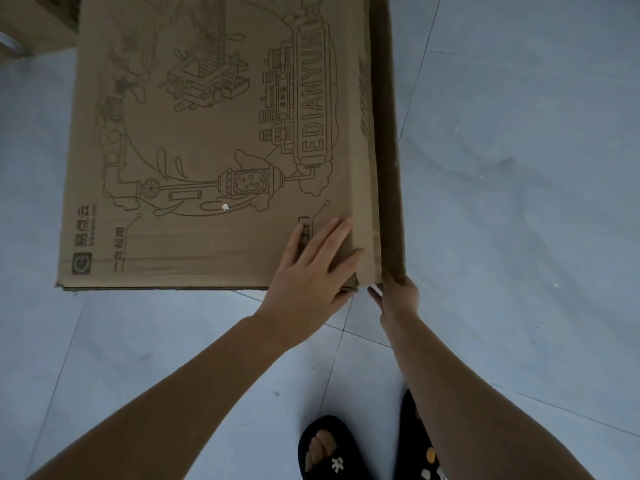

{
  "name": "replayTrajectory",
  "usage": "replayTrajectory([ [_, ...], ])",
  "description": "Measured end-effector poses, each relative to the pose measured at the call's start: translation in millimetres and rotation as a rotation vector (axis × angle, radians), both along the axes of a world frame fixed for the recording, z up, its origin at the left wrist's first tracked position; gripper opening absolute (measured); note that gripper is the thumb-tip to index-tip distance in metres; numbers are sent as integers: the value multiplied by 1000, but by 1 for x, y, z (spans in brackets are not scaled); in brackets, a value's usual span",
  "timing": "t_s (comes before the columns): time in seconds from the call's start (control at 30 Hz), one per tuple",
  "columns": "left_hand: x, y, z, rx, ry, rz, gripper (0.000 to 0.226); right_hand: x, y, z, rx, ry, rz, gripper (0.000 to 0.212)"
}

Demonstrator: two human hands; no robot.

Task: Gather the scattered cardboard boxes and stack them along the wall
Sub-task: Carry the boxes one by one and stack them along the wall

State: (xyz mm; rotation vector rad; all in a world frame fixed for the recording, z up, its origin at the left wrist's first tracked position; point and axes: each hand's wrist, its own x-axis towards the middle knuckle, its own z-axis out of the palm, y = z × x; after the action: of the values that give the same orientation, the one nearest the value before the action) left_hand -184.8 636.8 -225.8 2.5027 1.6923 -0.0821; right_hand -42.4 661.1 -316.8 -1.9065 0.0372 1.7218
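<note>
Left hand [313, 268] lies flat, fingers spread, on the near right corner of a large printed cardboard box [207, 140]. Right hand [398, 297] holds the box's corner edge from the side; its fingers are hidden, so the grip cannot be told. Black slippers [332, 452] stand nearest on grey floor tiles [519, 202]. Another box [34, 26] sits far left

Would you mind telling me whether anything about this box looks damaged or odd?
The cardboard box looks slightly worn: its near right corner, under the left hand, is crumpled, and a small white scuff marks the printed face. The right hand is at the same corner. Otherwise nothing stands out.
</note>
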Motion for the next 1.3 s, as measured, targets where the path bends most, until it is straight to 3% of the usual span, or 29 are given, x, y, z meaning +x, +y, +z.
replayTrajectory([
  [0.1,-3,4,39,19,-69,51,49,9,3,50,107,-123,131,14],
  [0.27,-4,15,138,78,-338,234,53,36,24,154,343,-400,339,22],
  [0.4,-1,16,211,-11,-682,578,63,44,49,253,539,-534,465,26],
  [0.53,-3,9,251,-50,-1086,1007,78,34,65,323,834,-683,647,15],
  [0.67,-1,-7,248,-155,-1395,1396,79,7,62,331,1085,-767,986,32],
  [0.8,-2,-22,227,-147,-1552,1499,69,-8,52,306,1232,-818,1287,42],
  [0.9,0,-21,220,-122,-1630,1505,68,-13,71,303,1255,-858,1258,39],
  [0.97,2,-18,217,-84,-1674,1509,68,-16,96,305,1182,-791,1194,37],
  [1.07,8,-16,215,-75,-1773,1606,63,-18,129,310,730,-311,1135,60],
  [1.13,11,-15,217,-106,-1871,1715,58,-21,130,310,547,-85,1058,56],
  [1.23,6,-21,230,-70,-1977,1837,51,-29,110,319,604,-81,1025,41],
  [1.3,-3,-31,249,-47,-1951,1862,48,-35,94,336,643,-68,1005,27],
])
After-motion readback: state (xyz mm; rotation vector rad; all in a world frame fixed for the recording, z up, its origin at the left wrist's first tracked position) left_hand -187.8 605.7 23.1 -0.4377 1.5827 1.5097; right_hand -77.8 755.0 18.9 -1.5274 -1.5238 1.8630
